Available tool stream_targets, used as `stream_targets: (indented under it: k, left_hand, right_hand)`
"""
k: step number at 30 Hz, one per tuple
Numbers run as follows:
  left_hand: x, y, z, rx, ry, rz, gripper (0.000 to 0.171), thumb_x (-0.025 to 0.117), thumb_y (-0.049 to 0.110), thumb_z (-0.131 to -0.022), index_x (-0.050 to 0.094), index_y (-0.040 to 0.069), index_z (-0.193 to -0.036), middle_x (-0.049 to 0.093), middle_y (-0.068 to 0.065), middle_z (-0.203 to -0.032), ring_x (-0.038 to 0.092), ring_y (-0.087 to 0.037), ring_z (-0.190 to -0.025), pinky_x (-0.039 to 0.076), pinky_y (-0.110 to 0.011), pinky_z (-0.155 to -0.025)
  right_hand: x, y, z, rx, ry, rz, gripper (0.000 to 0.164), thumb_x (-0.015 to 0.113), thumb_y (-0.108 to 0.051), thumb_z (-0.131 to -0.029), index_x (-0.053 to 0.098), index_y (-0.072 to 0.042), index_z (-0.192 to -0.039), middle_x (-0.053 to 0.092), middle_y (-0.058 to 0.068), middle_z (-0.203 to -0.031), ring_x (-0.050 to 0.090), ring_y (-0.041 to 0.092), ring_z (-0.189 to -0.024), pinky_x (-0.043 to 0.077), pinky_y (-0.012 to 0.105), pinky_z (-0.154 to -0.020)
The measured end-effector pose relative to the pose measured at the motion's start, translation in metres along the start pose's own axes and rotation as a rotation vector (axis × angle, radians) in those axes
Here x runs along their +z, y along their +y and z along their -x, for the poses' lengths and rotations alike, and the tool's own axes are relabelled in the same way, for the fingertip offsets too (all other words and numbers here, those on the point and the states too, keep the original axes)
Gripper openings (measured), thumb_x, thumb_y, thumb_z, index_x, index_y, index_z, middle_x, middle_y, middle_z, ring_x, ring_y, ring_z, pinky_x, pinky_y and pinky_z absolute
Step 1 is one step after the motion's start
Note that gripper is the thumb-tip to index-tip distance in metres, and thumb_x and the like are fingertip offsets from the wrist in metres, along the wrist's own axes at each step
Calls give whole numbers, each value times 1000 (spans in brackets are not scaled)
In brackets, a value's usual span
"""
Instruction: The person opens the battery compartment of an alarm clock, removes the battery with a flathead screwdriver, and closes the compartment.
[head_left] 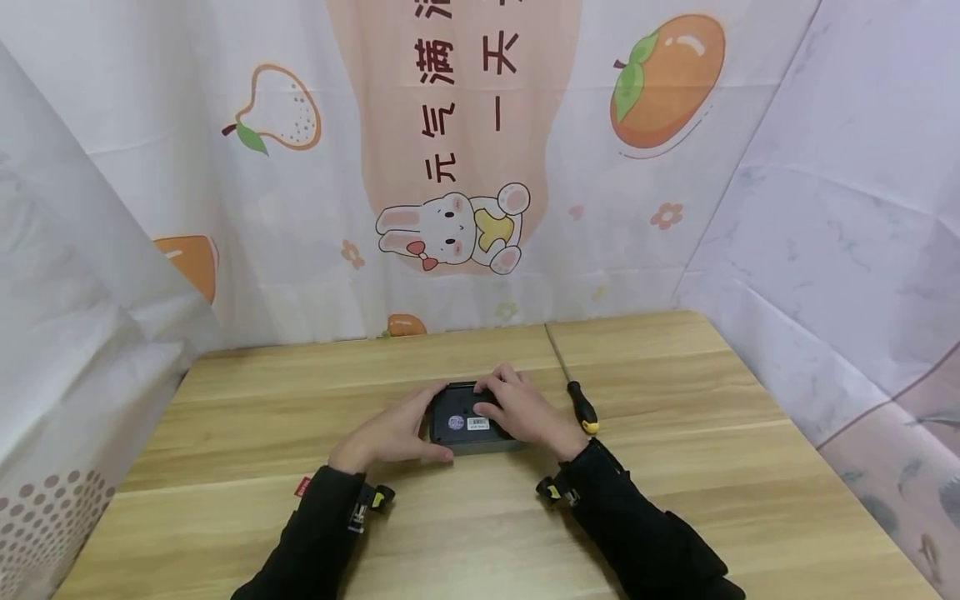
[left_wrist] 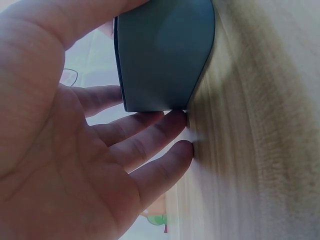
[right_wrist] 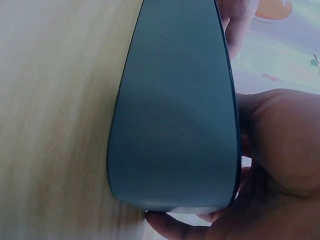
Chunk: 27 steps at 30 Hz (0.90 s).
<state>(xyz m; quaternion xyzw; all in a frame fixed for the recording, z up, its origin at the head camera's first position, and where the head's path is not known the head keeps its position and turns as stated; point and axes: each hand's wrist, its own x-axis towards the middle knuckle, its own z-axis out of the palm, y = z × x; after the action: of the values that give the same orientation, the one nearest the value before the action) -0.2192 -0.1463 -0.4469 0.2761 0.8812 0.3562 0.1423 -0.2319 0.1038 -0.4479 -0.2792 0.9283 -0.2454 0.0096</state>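
A dark grey boxy device (head_left: pixel 448 405) lies on the table with a round purple sticker (head_left: pixel 455 422) and a white barcode label (head_left: pixel 477 423) facing up. My left hand (head_left: pixel 393 433) holds its left end, the thumb along the near side and the fingers round the end. In the left wrist view those fingertips (left_wrist: pixel 175 120) touch the device's end close to the tabletop. My right hand (head_left: pixel 525 412) grips the right end from above, thumb and index finger bent onto the top face. The right wrist view shows the smooth near side (right_wrist: pixel 175 120) and one finger at the end.
A screwdriver (head_left: pixel 582 408) with a black and yellow handle lies right of the device, its shaft toward the back edge. Printed curtains (head_left: pixel 292 208) hang behind the wooden table (head_left: pixel 450 542) and at both sides. A small red tag (head_left: pixel 302 487) shows beside the left sleeve.
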Motion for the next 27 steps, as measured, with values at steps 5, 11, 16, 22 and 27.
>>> stream_targets:
  k: [5,11,16,22,27]
  left_hand:
    - [3,-1,3,-19,-8,-4,111,89,39,-79,22,4,-161,32,-18,-159,34,-31,-144,32,-50,-114]
    - [2,-1,0,-25,-5,2,112,89,38,-79,21,7,-162,32,-16,-160,35,-30,-143,33,-49,-114]
    - [-1,0,-1,-35,4,4,112,89,37,-78,21,8,-162,32,-15,-159,35,-28,-143,32,-48,-114]
    - [-2,0,-1,-21,-2,6,111,89,37,-79,21,5,-161,33,-18,-158,35,-31,-143,32,-50,-114]
    - [-1,-2,-1,-15,-9,18,111,89,36,-79,21,5,-161,33,-19,-158,35,-31,-143,31,-50,-115]
  right_hand:
    - [4,0,2,21,-11,-41,28,64,-23,-102,64,-5,-123,51,13,-119,49,37,-112,40,53,-101]
    - [3,2,-1,42,12,-78,25,66,-21,-101,63,-6,-120,56,10,-118,51,31,-114,37,51,-105]
    - [-1,1,-5,9,41,-75,23,69,-20,-99,63,-6,-116,58,9,-115,56,26,-109,36,50,-106]
    - [-3,3,-5,-21,54,-86,20,69,-19,-98,65,-8,-115,60,7,-113,56,24,-107,38,49,-103]
    - [-5,6,-5,-65,80,-89,14,68,-14,-99,69,-8,-112,66,6,-111,60,25,-108,43,49,-102]
